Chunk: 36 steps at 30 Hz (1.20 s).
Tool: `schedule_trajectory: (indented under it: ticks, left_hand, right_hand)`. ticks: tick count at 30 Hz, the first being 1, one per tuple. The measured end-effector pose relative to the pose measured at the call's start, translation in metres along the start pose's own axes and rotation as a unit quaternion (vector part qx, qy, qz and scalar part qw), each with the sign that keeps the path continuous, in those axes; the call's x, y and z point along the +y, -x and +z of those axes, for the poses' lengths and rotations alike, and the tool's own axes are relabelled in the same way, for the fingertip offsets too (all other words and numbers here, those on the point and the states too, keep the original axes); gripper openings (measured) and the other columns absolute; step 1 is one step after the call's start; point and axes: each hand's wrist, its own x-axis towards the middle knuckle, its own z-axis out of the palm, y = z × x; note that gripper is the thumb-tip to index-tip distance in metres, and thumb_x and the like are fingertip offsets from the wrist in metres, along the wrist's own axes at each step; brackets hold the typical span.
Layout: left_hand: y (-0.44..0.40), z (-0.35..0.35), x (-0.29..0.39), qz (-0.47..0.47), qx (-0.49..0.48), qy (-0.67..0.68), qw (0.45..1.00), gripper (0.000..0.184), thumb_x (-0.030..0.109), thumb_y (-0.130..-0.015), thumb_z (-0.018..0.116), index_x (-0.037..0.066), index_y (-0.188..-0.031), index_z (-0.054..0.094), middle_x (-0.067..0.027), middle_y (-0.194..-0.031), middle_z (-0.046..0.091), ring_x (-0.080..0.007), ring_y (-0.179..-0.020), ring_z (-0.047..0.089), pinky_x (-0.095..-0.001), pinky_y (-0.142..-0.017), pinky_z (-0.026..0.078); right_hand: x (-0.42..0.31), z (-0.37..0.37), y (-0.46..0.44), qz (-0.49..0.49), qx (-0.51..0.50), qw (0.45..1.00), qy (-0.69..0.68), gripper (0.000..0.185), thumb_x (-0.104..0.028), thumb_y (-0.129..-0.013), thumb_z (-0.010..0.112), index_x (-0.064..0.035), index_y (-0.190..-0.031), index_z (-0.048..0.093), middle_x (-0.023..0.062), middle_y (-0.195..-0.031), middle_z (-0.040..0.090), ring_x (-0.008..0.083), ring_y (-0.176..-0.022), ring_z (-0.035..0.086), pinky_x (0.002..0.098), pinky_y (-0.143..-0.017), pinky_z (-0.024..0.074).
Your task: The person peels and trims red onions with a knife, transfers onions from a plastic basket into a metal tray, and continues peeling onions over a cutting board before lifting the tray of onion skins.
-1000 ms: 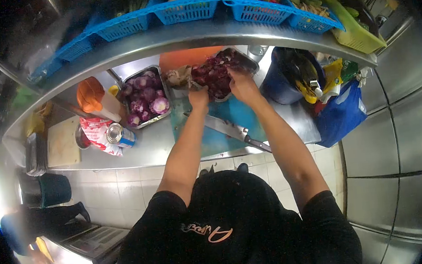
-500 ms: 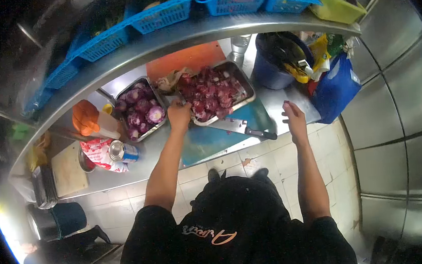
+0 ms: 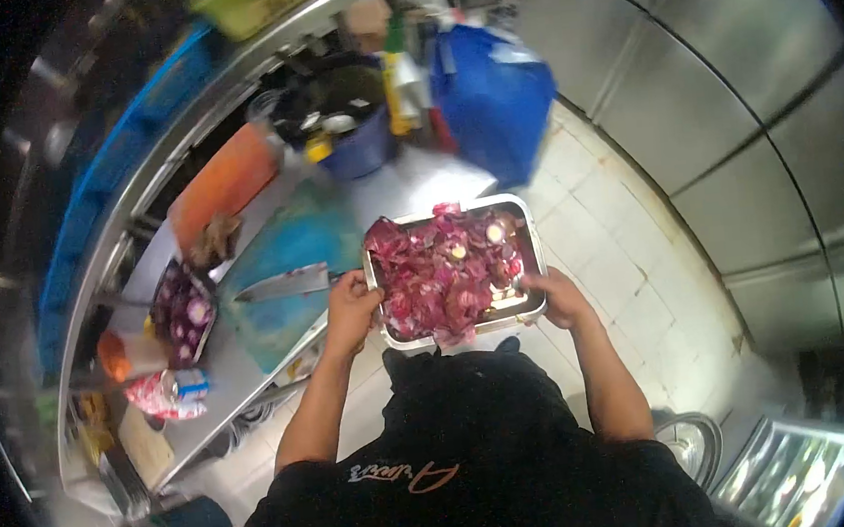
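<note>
A metal tray (image 3: 532, 239) heaped with red onion skins (image 3: 433, 273) is in front of my body, off the counter. My left hand (image 3: 351, 313) grips its left rim, and my right hand (image 3: 563, 301) has hold of the right rim. Some bare metal shows inside the tray near the right hand. On the blue-green cutting board (image 3: 304, 229) lies a large knife (image 3: 288, 282); its handle is mostly hidden beside my left hand. Peeled red onions (image 3: 191, 319) sit in another tray farther left.
The steel counter (image 3: 242, 388) runs along the left, with an orange board (image 3: 224, 185), an orange-topped container (image 3: 124, 355) and a can (image 3: 187, 384). Behind stand a dark blue bucket (image 3: 357, 154) and a blue bag (image 3: 493, 97). Steel panels (image 3: 666, 71) line the right.
The tray of onion skins has come off the counter into both hands. The view has turned right. My right hand, previously free, now grips the tray.
</note>
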Motion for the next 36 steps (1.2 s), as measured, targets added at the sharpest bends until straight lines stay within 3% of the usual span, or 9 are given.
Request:
schedule_trajectory:
  ticks: [5, 10, 19, 24, 27, 30, 32, 34, 36]
  left_hand:
    - [-0.018, 0.133, -0.007, -0.041, -0.12, -0.01, 0.992, 0.026, 0.009, -0.084, 0.062, 0.005, -0.108, 0.051, -0.0045, -0.089, 0.063, -0.009, -0.068, 0.059, -0.0212, -0.049, 0.046]
    - [-0.059, 0.212, -0.003, -0.073, -0.156, -0.024, 0.985, 0.045, 0.024, -0.087, 0.063, 0.003, -0.123, 0.047, -0.0056, -0.098, 0.061, -0.0096, -0.069, 0.058, -0.0217, -0.056, 0.044]
    - [-0.179, 0.268, -0.04, -0.097, -0.215, -0.04, 0.971, 0.027, 0.026, -0.091, 0.055, 0.005, -0.107, 0.058, -0.0041, -0.094, 0.061, -0.0108, -0.062, 0.056, -0.0228, -0.055, 0.046]
    - [-0.228, 0.278, -0.048, 0.104, -0.272, -0.226, 0.93, 0.029, 0.027, -0.089, 0.059, 0.005, -0.107, 0.058, -0.0032, -0.088, 0.062, -0.0107, -0.066, 0.056, -0.024, -0.056, 0.046]
    - [-0.253, 0.285, -0.048, 0.09, -0.288, -0.278, 0.912, 0.029, 0.025, -0.088, 0.061, 0.004, -0.108, 0.058, -0.0036, -0.086, 0.062, -0.0117, -0.069, 0.057, -0.0256, -0.06, 0.047]
    - [-0.254, 0.301, -0.031, 0.022, -0.25, -0.274, 0.928, 0.029, 0.022, -0.087, 0.062, 0.004, -0.11, 0.058, -0.0045, -0.085, 0.062, -0.0125, -0.071, 0.058, -0.0271, -0.064, 0.049]
    - [-0.251, 0.307, -0.027, 0.0, -0.187, -0.234, 0.954, 0.03, 0.021, -0.088, 0.062, 0.004, -0.111, 0.057, -0.0056, -0.086, 0.063, -0.0128, -0.072, 0.059, -0.0277, -0.065, 0.049]
    - [-0.242, 0.318, -0.017, -0.082, -0.09, -0.164, 0.979, 0.031, 0.021, -0.088, 0.061, 0.004, -0.113, 0.057, -0.0069, -0.088, 0.064, -0.0133, -0.073, 0.059, -0.0277, -0.066, 0.049]
    - [-0.234, 0.329, -0.021, -0.173, 0.006, -0.103, 0.979, 0.03, 0.019, -0.088, 0.061, 0.006, -0.114, 0.058, -0.0084, -0.095, 0.065, -0.0142, -0.078, 0.06, -0.0269, -0.068, 0.049]
  right_hand:
    - [-0.025, -0.091, 0.089, -0.04, 0.106, 0.992, -0.046, 0.032, -0.008, -0.075, 0.056, 0.0071, -0.103, 0.051, 0.0141, -0.083, 0.062, 0.0224, -0.058, 0.062, 0.034, -0.039, 0.0522]
    - [-0.043, -0.154, 0.097, -0.059, 0.211, 0.973, -0.078, 0.035, -0.005, -0.072, 0.052, 0.0074, -0.105, 0.048, 0.0154, -0.084, 0.06, 0.0263, -0.061, 0.062, 0.0367, -0.041, 0.0533]
    - [-0.105, -0.235, 0.014, -0.091, 0.313, 0.942, -0.083, 0.035, -0.007, -0.077, 0.047, 0.0046, -0.11, 0.046, 0.0131, -0.087, 0.058, 0.023, -0.066, 0.062, 0.0363, -0.044, 0.056]
    - [-0.161, -0.26, -0.068, -0.066, 0.328, 0.942, -0.025, 0.043, -0.007, -0.081, 0.047, 0.0036, -0.122, 0.04, 0.0159, -0.1, 0.056, 0.0242, -0.074, 0.061, 0.0343, -0.044, 0.0565]
    - [-0.194, -0.264, -0.135, -0.078, 0.293, 0.953, 0.024, 0.043, -0.009, -0.082, 0.048, -0.0014, -0.123, 0.037, 0.0149, -0.103, 0.057, 0.0258, -0.083, 0.062, 0.0358, -0.049, 0.0558]
    - [-0.206, -0.283, -0.237, -0.121, 0.277, 0.942, 0.147, 0.04, -0.008, -0.082, 0.047, -0.0021, -0.121, 0.037, 0.0186, -0.107, 0.059, 0.0312, -0.093, 0.063, 0.0404, -0.066, 0.0544]
    - [-0.244, -0.264, -0.282, -0.058, 0.266, 0.903, 0.332, 0.044, -0.006, -0.081, 0.049, -0.0034, -0.123, 0.035, 0.026, -0.11, 0.055, 0.0398, -0.09, 0.061, 0.0458, -0.075, 0.0508]
    - [-0.191, -0.3, -0.381, -0.28, 0.231, 0.784, 0.504, 0.052, -0.007, -0.078, 0.056, -0.0075, -0.125, 0.034, 0.0328, -0.119, 0.044, 0.047, -0.093, 0.056, 0.0512, -0.08, 0.0477]
    - [-0.207, -0.296, -0.424, -0.128, 0.131, 0.815, 0.55, 0.053, -0.009, -0.078, 0.057, -0.0104, -0.126, 0.034, 0.0336, -0.129, 0.035, 0.0447, -0.11, 0.047, 0.0488, -0.089, 0.043]
